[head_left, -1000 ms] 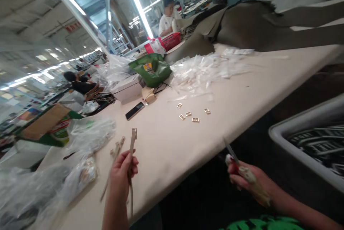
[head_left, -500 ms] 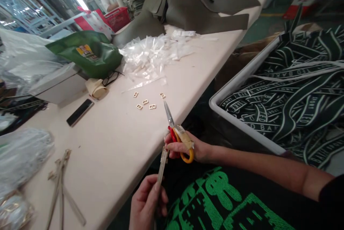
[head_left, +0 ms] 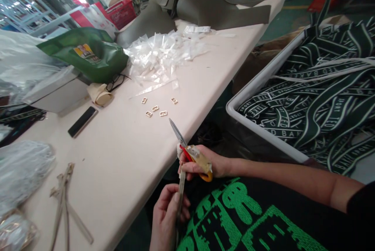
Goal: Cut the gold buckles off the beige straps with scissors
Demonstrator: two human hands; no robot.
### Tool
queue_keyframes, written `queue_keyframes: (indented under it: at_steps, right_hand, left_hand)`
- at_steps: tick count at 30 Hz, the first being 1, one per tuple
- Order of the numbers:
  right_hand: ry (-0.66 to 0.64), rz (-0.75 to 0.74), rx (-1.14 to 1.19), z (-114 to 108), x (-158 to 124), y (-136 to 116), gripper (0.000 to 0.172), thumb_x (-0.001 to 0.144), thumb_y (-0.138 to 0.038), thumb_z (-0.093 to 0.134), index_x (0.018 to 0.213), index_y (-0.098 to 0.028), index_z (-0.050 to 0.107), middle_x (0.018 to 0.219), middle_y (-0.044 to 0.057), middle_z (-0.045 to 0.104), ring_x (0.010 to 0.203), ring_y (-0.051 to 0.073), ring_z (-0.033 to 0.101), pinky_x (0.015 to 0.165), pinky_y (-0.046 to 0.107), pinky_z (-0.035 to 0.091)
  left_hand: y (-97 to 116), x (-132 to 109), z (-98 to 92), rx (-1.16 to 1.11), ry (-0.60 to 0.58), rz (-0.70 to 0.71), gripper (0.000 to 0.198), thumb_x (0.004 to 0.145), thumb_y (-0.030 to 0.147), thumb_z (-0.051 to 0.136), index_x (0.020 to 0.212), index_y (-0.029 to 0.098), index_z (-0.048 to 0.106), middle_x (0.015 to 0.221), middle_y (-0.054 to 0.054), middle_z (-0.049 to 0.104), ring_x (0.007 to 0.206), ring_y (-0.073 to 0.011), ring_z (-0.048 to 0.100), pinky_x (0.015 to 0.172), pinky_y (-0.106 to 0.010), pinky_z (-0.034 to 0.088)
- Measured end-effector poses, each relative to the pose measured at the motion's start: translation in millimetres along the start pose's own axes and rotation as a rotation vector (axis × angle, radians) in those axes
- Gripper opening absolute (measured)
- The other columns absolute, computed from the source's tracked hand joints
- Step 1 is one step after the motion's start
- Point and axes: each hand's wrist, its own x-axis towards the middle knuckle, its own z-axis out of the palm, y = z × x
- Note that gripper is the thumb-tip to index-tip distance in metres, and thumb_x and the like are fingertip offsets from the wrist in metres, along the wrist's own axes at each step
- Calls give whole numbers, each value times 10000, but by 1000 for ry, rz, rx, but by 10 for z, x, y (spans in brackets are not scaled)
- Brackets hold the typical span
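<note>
My right hand (head_left: 215,161) is closed round a pair of scissors (head_left: 177,133) with red and yellow handles, partly wrapped in tan material. The blades lie together and point away over the table edge. Between my left hand's (head_left: 168,214) thumb and fingers runs a narrow greyish-beige strap (head_left: 181,186). Its upper end meets the fingertips of my right hand, where a small fitting may sit, too small to make out. Beyond the scissors' tip, several small gold buckles (head_left: 163,113) lie on the white table (head_left: 131,145).
More narrow straps (head_left: 65,208) lie at the table's left, near a phone (head_left: 83,122). Behind are a green pouch (head_left: 88,53), small clear plastic bags (head_left: 164,53) and dark grey sheets (head_left: 202,0). A white bin (head_left: 263,137) of green lettered webbing (head_left: 322,98) stands right.
The scissors' blades have swung a little left and dropped closer to the table edge. My left hand has shifted slightly right and up with the strap. The view has tilted down slightly.
</note>
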Motion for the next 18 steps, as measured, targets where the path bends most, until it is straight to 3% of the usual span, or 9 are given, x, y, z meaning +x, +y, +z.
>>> queue_keyframes:
  at_steps: [4,8,13,18]
  right_hand:
    - [60,-63,5,66,4,-1,309,771,-359,776,863,-153,565,776,2,643,633,101,598,609,216,508]
    - [44,-56,-61,25,-29,-31,302,761,-342,784,870,-154,575,782,12,657,651,123,632,603,223,495]
    - [110,-22,-72,-44,-37,-29,198,784,-298,706,844,-152,587,717,8,657,647,136,642,601,232,505]
    - [105,-34,-14,-34,-65,-80,184,794,-297,690,849,-153,589,761,14,668,670,132,641,652,255,524]
  left_hand:
    - [-13,60,18,148,12,94,492,704,619,797,833,164,662,644,-1,631,493,-84,490,490,-187,370]
    - [-12,51,32,378,90,194,462,770,634,719,756,175,665,564,31,515,475,-88,399,465,-201,300]
    - [32,-26,69,654,201,441,322,832,464,673,653,197,653,544,42,401,516,-101,317,509,-221,279]
    - [63,-53,97,770,246,521,220,827,341,641,645,219,636,533,41,414,497,-110,335,523,-238,279]
